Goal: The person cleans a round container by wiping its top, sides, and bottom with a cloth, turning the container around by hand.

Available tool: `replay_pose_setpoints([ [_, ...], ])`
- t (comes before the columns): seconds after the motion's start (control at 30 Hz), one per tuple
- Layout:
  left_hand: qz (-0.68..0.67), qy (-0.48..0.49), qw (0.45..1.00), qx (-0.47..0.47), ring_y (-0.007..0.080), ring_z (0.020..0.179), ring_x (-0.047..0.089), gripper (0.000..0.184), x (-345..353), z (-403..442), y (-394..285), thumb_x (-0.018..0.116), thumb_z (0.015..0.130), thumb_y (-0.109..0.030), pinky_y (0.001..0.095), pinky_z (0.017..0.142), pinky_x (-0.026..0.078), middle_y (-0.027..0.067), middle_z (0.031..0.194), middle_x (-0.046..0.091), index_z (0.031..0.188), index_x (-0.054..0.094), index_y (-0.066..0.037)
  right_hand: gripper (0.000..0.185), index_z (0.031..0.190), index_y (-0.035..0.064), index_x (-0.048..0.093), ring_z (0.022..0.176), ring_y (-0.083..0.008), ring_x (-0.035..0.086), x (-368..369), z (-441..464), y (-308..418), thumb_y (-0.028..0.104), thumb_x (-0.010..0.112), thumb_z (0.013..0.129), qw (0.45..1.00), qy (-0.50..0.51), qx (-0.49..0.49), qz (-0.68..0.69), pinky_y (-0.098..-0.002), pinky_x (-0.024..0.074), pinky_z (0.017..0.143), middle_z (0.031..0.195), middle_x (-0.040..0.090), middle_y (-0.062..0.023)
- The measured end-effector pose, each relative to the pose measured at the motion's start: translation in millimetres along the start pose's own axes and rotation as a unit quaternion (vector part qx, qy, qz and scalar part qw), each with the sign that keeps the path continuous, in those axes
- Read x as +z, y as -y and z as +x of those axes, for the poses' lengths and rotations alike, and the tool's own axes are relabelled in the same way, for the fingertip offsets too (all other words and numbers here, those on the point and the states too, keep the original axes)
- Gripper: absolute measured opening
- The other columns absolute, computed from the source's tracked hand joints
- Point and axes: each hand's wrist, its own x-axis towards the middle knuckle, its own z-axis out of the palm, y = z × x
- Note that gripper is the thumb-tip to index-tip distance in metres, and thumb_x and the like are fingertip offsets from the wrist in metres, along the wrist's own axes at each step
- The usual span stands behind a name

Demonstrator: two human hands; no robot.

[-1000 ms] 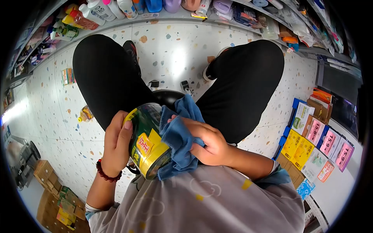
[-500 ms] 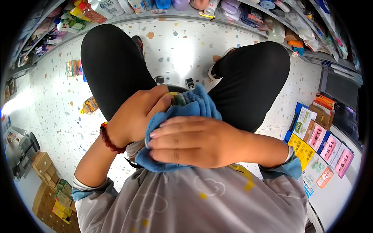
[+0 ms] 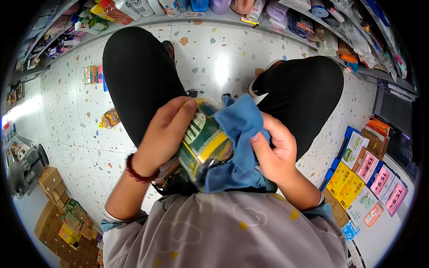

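A large container with a green and yellow label (image 3: 203,138) lies tilted in front of my torso, between my knees. My left hand (image 3: 167,129) grips its upper left side, the thumb near the top. Bunched blue cloth (image 3: 243,143) hangs over the container's right side and covers part of the label. My right hand (image 3: 279,149) pinches the cloth at its right edge between thumb and fingers. The container's far right side and bottom are partly hidden by the cloth.
Shelves (image 3: 210,20) packed with bottles curve across the top. An amber bottle with a yellow cap (image 3: 110,119) lies on the floor beside my left leg, with small boxes (image 3: 93,74) farther up. Boxes with price signs (image 3: 364,178) stand at right, cartons (image 3: 53,185) at left.
The right hand has drawn back from lying flat over the cloth and now pinches its edge. More of the container's label shows, turned to a different side than a second ago.
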Motion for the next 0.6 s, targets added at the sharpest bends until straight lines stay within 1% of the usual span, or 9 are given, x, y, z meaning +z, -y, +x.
replay_pose_setpoints([
  [0.07,0.028,0.045,0.998,-0.038,0.0036,0.08,0.057,0.034,-11.3,-0.2,-6.5,0.051,0.107,-0.028,0.0216,0.075,0.048,-0.0016,0.086,0.065,0.108,0.067,0.002,0.026,0.115,-0.0044,0.068,0.112,-0.0331,0.068,0.3,2.1,20.9,-0.003,0.069,0.089,0.993,0.083,-0.033,-0.081,-0.0386,0.0518,0.097,0.123,0.068,-0.0207],
  [0.13,0.137,0.104,0.985,-0.016,0.0037,0.08,0.057,0.037,-17.1,-7.0,-8.2,0.051,0.107,-0.03,0.0215,0.075,0.049,-0.0011,0.088,0.066,0.106,0.068,0.003,0.03,0.114,-0.0047,0.068,0.119,-0.0373,0.066,2.0,0.9,28.4,-0.004,0.071,0.085,0.981,0.19,-0.032,0.022,-0.0417,0.0496,0.103,0.123,0.067,-0.0222],
  [0.2,0.14,0.133,0.979,-0.058,0.0047,0.081,0.057,0.039,-21.8,-9.1,-5.7,0.05,0.107,-0.032,0.0222,0.076,0.049,-0.0008,0.088,0.067,0.108,0.068,0.003,0.029,0.116,-0.0052,0.067,0.121,-0.0389,0.064,8.5,-8.3,10.1,-0.004,0.068,0.086,0.97,0.197,-0.105,0.093,-0.0465,0.0473,0.107,0.123,0.067,-0.0226],
  [0.23,0.132,0.113,0.983,-0.067,0.0051,0.081,0.058,0.039,-19.1,-11.4,-6.2,0.05,0.107,-0.032,0.0227,0.075,0.049,-0.0008,0.088,0.067,0.108,0.068,0.003,0.029,0.116,-0.0052,0.067,0.121,-0.0389,0.064,8.0,-9.8,2.7,-0.004,0.068,0.086,0.971,0.196,-0.105,0.093,-0.0465,0.0473,0.107,0.123,0.067,-0.0226],
  [0.3,0.12,0.09,0.987,-0.054,0.0066,0.079,0.058,0.04,-15.4,-8.2,-2.6,0.05,0.107,-0.033,0.0245,0.073,0.05,0.0003,0.085,0.066,0.106,0.068,0.003,0.011,0.101,-0.0054,0.065,0.116,-0.0399,0.067,4.4,-10.8,-9.9,0.002,0.064,0.094,0.977,0.173,-0.089,0.084,-0.0527,0.0488,0.105,0.114,0.07,-0.0229],
  [0.4,0.133,0.099,0.984,-0.072,0.0069,0.078,0.059,0.041,-11.2,2.6,1.0,0.05,0.107,-0.033,0.0252,0.073,0.05,0.0019,0.084,0.067,0.105,0.068,0.003,0.009,0.098,-0.0037,0.066,0.117,-0.0404,0.066,0.2,-8.2,-12.9,0.003,0.067,0.093,0.98,0.168,-0.099,0.033,-0.0523,0.049,0.104,0.114,0.07,-0.0213],
  [0.43,0.151,0.096,0.982,-0.052,0.0096,0.076,0.06,0.038,-7.5,5.2,2.8,0.051,0.106,-0.031,0.0272,0.073,0.05,0.0062,0.083,0.067,0.105,0.067,0.004,0.009,0.098,-0.0037,0.066,0.117,-0.0404,0.066,1.7,-3.5,-9.0,0.003,0.067,0.093,0.98,0.17,-0.1,0.033,-0.0523,0.049,0.104,0.114,0.07,-0.0213],
  [0.53,0.211,0.148,0.966,-0.008,0.0085,0.083,0.057,0.034,-3.9,13.8,-0.2,0.054,0.105,-0.026,0.0252,0.078,0.049,0.0039,0.087,0.066,0.105,0.066,0.006,0.012,0.1,-0.0022,0.068,0.117,-0.0381,0.067,13.8,15.9,16.0,0.003,0.071,0.09,0.958,0.231,-0.172,-0.002,-0.0503,0.0502,0.104,0.115,0.071,-0.0192],
  [0.6,0.205,0.183,0.961,-0.032,0.0089,0.083,0.056,0.032,-10.4,23.1,7.0,0.054,0.105,-0.024,0.0259,0.077,0.048,0.0051,0.087,0.065,0.104,0.066,0.005,0.019,0.105,-0.0014,0.07,0.117,-0.0349,0.068,23.7,30.5,28.4,0.004,0.074,0.087,0.923,0.324,-0.199,-0.051,-0.0485,0.0513,0.103,0.117,0.071,-0.0175],
])
